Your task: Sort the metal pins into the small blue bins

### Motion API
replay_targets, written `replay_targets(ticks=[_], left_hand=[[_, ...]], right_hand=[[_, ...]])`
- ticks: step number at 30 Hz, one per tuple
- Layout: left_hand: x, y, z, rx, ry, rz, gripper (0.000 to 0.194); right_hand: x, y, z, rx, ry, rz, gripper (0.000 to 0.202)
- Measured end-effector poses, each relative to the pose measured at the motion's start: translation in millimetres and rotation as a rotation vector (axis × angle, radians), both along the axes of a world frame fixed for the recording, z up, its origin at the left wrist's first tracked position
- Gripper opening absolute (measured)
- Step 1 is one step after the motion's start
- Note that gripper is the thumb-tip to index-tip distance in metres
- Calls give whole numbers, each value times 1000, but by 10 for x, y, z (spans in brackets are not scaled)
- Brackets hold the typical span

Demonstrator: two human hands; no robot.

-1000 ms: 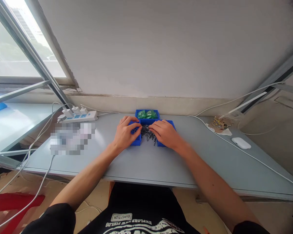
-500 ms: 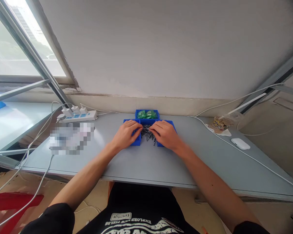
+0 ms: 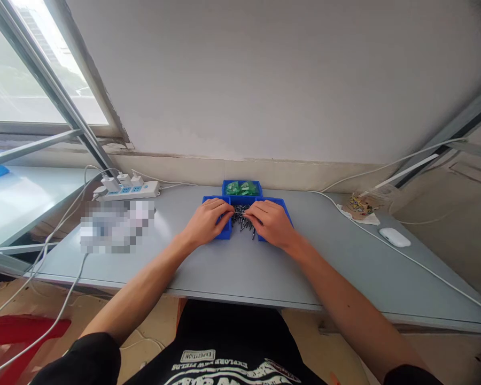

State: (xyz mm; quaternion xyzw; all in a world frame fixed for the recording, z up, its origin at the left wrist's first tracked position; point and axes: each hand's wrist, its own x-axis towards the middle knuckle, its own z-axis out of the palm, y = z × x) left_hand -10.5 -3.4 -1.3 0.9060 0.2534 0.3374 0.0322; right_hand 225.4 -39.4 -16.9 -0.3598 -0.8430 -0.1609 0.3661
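Observation:
My left hand (image 3: 208,222) and my right hand (image 3: 271,222) face each other over a heap of small dark, thin metal pieces (image 3: 246,225). Fingertips of both hands are pinched on a thin silvery piece (image 3: 239,214) that spans the short gap between them; its exact kind is too small to make out. Under my left hand is a blue bin (image 3: 224,234), largely covered by the fingers. Another blue bin (image 3: 282,203) lies beneath my right hand, its contents hidden. The heap spreads between these bins onto the grey table.
Behind the heap, a blue bin (image 3: 241,182) holds green packets (image 3: 248,187). A power strip (image 3: 130,191) with plugs stands at left, near a blurred-out patch. Right are a container of small parts (image 3: 361,206), a white case (image 3: 394,237) and a cable (image 3: 409,261) along the table.
Both hands stay almost in place. The right fingers have shifted very slightly, and the silvery piece between the hands shows a little more clearly.

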Motion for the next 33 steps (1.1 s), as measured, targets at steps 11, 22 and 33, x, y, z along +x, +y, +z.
replay_targets(ticks=[11, 22, 33], left_hand=[[-13, 3, -9, -13, 14, 0, 23], [-12, -13, 4, -18, 34, -6, 24], [-3, -26, -7, -11, 40, -11, 25]], right_hand=[[-30, -12, -30, -10, -7, 12, 20], [-39, -25, -16, -11, -23, 12, 21], [-46, -29, -16, -37, -33, 0, 22]])
